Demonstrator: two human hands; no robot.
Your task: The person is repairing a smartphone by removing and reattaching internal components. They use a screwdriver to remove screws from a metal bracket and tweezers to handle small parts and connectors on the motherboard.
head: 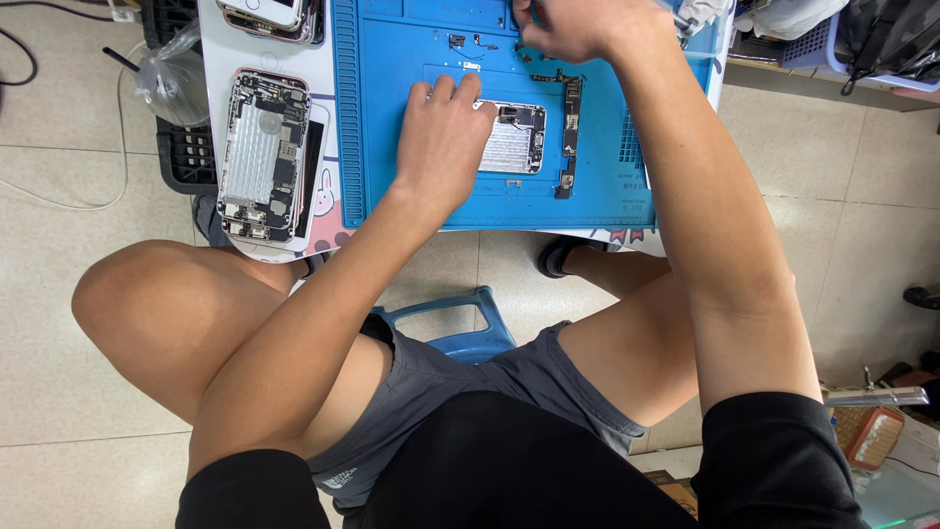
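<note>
Your left hand (443,137) lies flat, fingers extended, pinning the opened phone housing (513,137) to the blue mat (392,118). Your right hand (578,24) is curled; its contents cannot be determined.

Bare blue repair mat (401,118) lies open left of the opened phone shell (514,137); logic board (571,132) and loose small parts (470,41) crowd its right and far sides.

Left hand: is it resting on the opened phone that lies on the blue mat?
Yes, the left hand lies palm-down over one end of the opened phone on the blue mat.
</note>
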